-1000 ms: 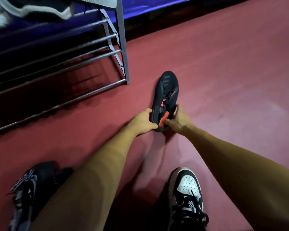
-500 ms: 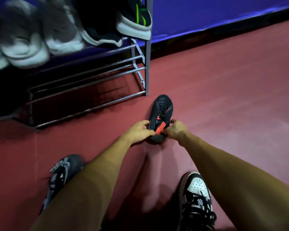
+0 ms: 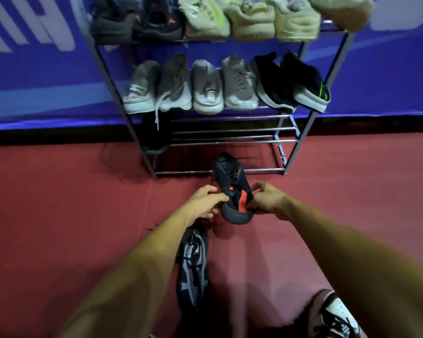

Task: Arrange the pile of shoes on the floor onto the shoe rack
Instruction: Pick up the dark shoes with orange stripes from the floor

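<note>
In the head view, your left grip point(image 3: 205, 203) and right grip point(image 3: 266, 198) both clasp the heel end of the black shoe with the red patch point(image 3: 232, 189), fingers curled round its collar from either side. The shoe's toe points at the shoe rack point(image 3: 230, 141) and overlaps its bottom rail. I cannot tell if the sole touches the red floor point(image 3: 59, 215).

On the rack, cream shoes point(image 3: 249, 23) fill the top shelf beside two dark ones, grey shoes point(image 3: 205, 89) and a black pair with green marks point(image 3: 291, 81) line the middle shelf, and one dark shoe point(image 3: 154, 135) sits lower left. A grey mesh shoe point(image 3: 193, 269) lies under your left forearm. A white-and-black shoe point(image 3: 337, 318) lies near the bottom right corner.
</note>
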`<act>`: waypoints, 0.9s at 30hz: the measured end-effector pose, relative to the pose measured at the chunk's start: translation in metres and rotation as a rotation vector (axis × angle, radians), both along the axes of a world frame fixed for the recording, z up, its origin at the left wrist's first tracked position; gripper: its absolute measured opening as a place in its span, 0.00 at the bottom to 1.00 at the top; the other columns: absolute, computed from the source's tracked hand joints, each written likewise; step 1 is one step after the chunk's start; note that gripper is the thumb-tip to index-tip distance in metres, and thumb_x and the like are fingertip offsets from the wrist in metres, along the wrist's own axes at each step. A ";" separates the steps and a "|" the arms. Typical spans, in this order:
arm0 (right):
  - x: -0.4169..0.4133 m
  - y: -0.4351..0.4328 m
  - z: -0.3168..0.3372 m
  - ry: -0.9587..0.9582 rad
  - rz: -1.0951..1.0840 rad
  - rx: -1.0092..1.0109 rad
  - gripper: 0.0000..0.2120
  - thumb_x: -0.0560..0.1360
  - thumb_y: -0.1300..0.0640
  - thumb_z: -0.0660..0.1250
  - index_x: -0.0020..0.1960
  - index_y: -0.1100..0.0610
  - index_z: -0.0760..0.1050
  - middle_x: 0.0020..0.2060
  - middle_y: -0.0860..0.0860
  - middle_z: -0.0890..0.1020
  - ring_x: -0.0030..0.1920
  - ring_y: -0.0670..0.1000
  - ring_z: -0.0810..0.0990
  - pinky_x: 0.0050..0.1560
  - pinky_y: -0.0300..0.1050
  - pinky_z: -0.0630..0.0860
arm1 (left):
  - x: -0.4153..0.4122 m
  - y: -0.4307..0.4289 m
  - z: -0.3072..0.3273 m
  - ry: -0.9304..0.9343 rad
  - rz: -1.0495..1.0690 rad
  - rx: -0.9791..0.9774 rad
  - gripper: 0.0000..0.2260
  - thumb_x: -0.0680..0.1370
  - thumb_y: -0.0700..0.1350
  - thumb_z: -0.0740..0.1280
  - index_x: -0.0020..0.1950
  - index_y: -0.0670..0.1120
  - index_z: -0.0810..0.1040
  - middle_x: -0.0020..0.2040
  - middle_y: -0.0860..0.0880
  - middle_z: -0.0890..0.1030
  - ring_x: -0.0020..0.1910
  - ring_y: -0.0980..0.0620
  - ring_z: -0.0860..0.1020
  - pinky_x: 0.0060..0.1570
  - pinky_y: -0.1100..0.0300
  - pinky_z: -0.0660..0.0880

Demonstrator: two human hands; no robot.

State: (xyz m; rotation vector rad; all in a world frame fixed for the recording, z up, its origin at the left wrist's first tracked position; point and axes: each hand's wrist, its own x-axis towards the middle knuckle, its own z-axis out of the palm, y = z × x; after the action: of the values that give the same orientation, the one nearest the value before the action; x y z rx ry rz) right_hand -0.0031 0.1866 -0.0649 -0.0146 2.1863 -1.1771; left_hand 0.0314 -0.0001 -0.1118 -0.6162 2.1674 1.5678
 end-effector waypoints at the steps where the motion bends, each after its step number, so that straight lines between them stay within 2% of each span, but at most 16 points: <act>1: 0.003 -0.008 0.004 0.003 0.031 0.007 0.12 0.72 0.72 0.66 0.36 0.57 0.71 0.39 0.58 0.74 0.43 0.54 0.72 0.47 0.50 0.71 | 0.006 -0.007 0.004 0.006 0.012 0.000 0.22 0.73 0.53 0.71 0.65 0.52 0.73 0.49 0.49 0.82 0.37 0.54 0.78 0.42 0.58 0.76; 5: 0.001 -0.036 0.021 0.012 0.160 0.036 0.08 0.71 0.70 0.66 0.41 0.58 0.71 0.38 0.58 0.73 0.41 0.54 0.72 0.43 0.48 0.71 | 0.025 -0.030 0.023 0.035 0.065 0.010 0.20 0.68 0.56 0.71 0.57 0.50 0.72 0.40 0.49 0.79 0.35 0.51 0.75 0.41 0.55 0.72; 8: -0.002 -0.051 0.034 0.015 0.211 0.005 0.08 0.71 0.70 0.66 0.39 0.58 0.75 0.37 0.57 0.75 0.41 0.52 0.74 0.44 0.47 0.75 | 0.032 -0.046 0.037 0.074 0.098 0.057 0.22 0.63 0.56 0.72 0.53 0.50 0.71 0.39 0.48 0.76 0.32 0.51 0.73 0.38 0.55 0.70; 12: -0.007 -0.071 0.036 0.041 0.131 -0.040 0.11 0.71 0.72 0.66 0.41 0.56 0.73 0.39 0.55 0.78 0.43 0.52 0.76 0.49 0.51 0.78 | 0.032 -0.068 0.049 0.118 0.127 0.023 0.17 0.70 0.52 0.71 0.56 0.50 0.73 0.37 0.50 0.75 0.33 0.52 0.72 0.35 0.56 0.69; 15: -0.009 -0.088 0.024 0.069 0.075 -0.103 0.13 0.70 0.71 0.66 0.52 0.59 0.72 0.42 0.57 0.77 0.42 0.53 0.76 0.45 0.50 0.76 | 0.025 -0.080 0.052 0.154 0.168 -0.021 0.14 0.72 0.51 0.70 0.57 0.54 0.74 0.37 0.52 0.76 0.37 0.51 0.73 0.39 0.56 0.70; 18: -0.010 -0.104 0.011 0.101 0.023 -0.167 0.17 0.72 0.70 0.67 0.59 0.61 0.71 0.41 0.54 0.78 0.40 0.51 0.76 0.44 0.48 0.76 | 0.018 -0.086 0.048 0.180 0.192 -0.033 0.16 0.72 0.49 0.70 0.60 0.56 0.75 0.43 0.51 0.80 0.37 0.52 0.74 0.41 0.57 0.69; 21: -0.015 -0.115 0.000 0.155 0.004 -0.211 0.20 0.74 0.68 0.68 0.65 0.59 0.74 0.40 0.50 0.80 0.43 0.51 0.79 0.50 0.49 0.78 | 0.015 -0.092 0.041 0.191 0.178 -0.012 0.20 0.71 0.48 0.70 0.63 0.59 0.77 0.48 0.53 0.82 0.39 0.55 0.76 0.39 0.58 0.68; 23: -0.020 -0.118 -0.005 0.203 -0.008 -0.212 0.22 0.74 0.66 0.70 0.66 0.57 0.75 0.42 0.49 0.81 0.47 0.50 0.81 0.57 0.49 0.78 | 0.014 -0.094 0.036 0.167 0.163 0.015 0.22 0.68 0.49 0.71 0.60 0.64 0.76 0.50 0.55 0.83 0.47 0.55 0.78 0.41 0.57 0.69; 25: -0.027 -0.121 -0.009 0.231 -0.035 -0.193 0.20 0.72 0.64 0.72 0.64 0.55 0.78 0.48 0.49 0.84 0.52 0.50 0.82 0.61 0.50 0.78 | 0.013 -0.095 0.032 0.162 0.183 0.061 0.21 0.66 0.49 0.72 0.56 0.66 0.77 0.50 0.56 0.84 0.50 0.54 0.79 0.41 0.57 0.69; 27: -0.034 -0.123 -0.013 0.239 -0.063 -0.162 0.18 0.71 0.63 0.73 0.59 0.54 0.79 0.51 0.49 0.85 0.54 0.51 0.83 0.62 0.52 0.78 | 0.008 -0.096 0.026 0.192 0.203 0.082 0.20 0.69 0.45 0.72 0.57 0.64 0.77 0.44 0.55 0.83 0.47 0.54 0.78 0.41 0.58 0.68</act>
State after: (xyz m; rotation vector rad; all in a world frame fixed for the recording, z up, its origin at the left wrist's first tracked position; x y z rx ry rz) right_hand -0.0366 0.0631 -0.0776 -0.1642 2.3029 -1.4507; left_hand 0.0396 -0.0965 -0.0862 -0.7045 2.2211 1.8818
